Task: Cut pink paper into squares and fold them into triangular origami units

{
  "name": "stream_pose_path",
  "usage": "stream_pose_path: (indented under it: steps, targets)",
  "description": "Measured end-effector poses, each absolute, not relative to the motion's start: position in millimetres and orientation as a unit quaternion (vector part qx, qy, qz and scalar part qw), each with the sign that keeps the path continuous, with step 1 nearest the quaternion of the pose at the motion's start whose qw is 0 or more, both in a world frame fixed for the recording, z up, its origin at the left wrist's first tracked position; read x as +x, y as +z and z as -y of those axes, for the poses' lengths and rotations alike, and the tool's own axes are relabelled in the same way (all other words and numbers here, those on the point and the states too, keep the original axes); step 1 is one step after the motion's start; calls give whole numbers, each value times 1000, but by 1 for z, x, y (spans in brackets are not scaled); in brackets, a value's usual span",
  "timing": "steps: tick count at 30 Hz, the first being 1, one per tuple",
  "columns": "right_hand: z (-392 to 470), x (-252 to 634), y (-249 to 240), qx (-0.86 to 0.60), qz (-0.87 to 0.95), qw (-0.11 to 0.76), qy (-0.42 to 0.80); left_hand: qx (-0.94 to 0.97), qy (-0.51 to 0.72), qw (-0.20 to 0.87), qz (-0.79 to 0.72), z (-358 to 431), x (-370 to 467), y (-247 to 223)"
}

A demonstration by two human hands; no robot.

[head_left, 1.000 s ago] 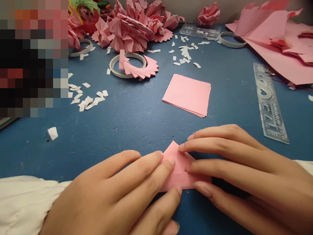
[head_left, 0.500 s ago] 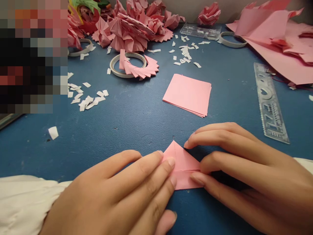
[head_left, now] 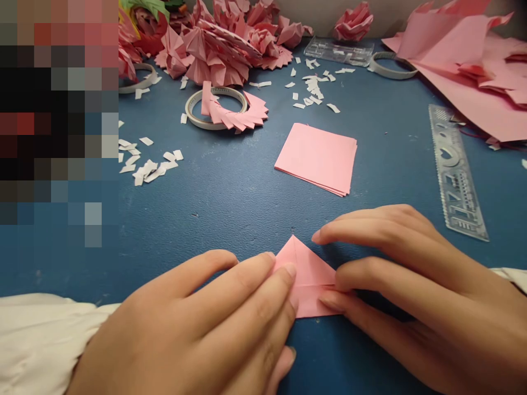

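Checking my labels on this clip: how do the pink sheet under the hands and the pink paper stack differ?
The folded pink sheet comes to a point at its far edge; the stack of pink paper is four-sided.
The folded sheet shows creases on its face, while the stack's top is smooth.
Fingers of the left hand and right hand touch the folded sheet; nothing touches the stack from above.
Both are pink and lie on the blue table.

Bare blue tabletop lies open left of the pink paper stack; the ruler stands right.
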State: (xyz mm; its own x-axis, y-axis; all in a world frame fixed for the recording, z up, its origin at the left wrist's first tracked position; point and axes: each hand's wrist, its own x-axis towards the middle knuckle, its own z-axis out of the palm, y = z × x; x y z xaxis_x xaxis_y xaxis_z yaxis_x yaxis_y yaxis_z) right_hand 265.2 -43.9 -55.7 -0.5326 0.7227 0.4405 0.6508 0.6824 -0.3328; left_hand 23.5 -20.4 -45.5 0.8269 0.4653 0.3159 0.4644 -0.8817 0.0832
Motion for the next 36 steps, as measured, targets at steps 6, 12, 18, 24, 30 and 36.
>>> stream_pose_path:
  steps: [6,12,18,24,30,36]
  targets:
    - [54,252,-56,-393,837,364,113,955,171,2,-241,22,21,-46]
    - [54,251,-58,-351,864,354,75,939,265,7,-221,22,14,-52]
    - [53,265,-66,-292,928,229,9,932,283,30,-222,24,13,-50]
    - [67,271,-70,-322,934,151,13,931,281,29,-229,26,15,-50]
    - [55,266,-58,-308,940,145,22,933,274,38,-231,26,14,-50]
    - [41,264,-48,-246,961,119,32,931,284,25,-229,25,17,-52]
